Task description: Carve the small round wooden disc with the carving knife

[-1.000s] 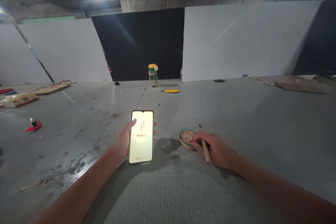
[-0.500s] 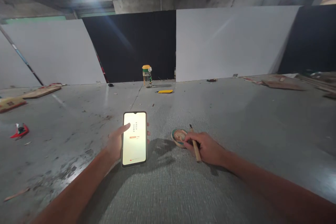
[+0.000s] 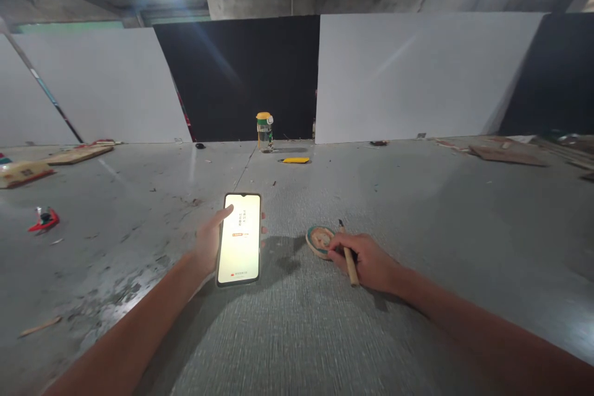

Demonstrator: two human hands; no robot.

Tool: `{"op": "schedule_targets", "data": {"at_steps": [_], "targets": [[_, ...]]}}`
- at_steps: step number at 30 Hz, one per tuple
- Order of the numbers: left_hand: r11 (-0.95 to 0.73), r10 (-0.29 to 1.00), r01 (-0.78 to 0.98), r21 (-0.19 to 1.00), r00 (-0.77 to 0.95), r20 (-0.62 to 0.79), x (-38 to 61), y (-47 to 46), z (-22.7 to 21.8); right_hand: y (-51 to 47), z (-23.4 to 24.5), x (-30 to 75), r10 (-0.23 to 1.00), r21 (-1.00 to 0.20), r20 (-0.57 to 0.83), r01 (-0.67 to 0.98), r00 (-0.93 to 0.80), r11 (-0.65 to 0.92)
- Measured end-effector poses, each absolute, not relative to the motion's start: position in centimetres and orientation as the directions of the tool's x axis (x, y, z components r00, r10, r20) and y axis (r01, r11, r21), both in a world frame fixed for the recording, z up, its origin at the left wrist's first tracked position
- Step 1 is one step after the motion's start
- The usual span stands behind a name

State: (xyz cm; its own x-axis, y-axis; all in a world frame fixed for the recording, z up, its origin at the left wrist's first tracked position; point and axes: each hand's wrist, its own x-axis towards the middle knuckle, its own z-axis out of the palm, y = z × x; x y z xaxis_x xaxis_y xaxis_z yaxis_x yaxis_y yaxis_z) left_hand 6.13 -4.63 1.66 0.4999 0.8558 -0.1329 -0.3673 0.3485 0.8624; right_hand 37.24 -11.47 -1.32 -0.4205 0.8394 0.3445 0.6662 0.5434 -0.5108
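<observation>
The left hand (image 3: 208, 246) is wrapping its fingers round the lit smartphone (image 3: 239, 247) while, just rightward, the right hand (image 3: 369, 261) is pinching the carved disc's (image 3: 318, 239) rim and clutching a dark-tipped, wood-handled tool (image 3: 351, 269), so I'm worrying that doubled-up grip could let either slip.

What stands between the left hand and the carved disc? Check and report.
The left hand holds a smartphone; between its fingertips and the carved disc, only shadowed grey surface shows. The right hand, holding a wooden-handled tool, partly covers the disc's right edge.
</observation>
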Motion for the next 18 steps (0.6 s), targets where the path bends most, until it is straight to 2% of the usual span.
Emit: {"op": "schedule_targets", "data": {"at_steps": [12, 18], "targets": [[0.329, 0.901, -0.383, 0.863, 0.402, -0.165, 6.5, -5.0, 2.4, -11.5, -1.5, 37.5, 0.822, -0.497, 0.35, 0.654, -0.449, 0.57], [0.332, 0.891, -0.382, 0.862, 0.427, -0.154, 6.8, -5.5, 3.1, -11.4, -1.2, 37.5, 0.812, -0.494, 0.362, 0.644, -0.458, 0.583]]}}
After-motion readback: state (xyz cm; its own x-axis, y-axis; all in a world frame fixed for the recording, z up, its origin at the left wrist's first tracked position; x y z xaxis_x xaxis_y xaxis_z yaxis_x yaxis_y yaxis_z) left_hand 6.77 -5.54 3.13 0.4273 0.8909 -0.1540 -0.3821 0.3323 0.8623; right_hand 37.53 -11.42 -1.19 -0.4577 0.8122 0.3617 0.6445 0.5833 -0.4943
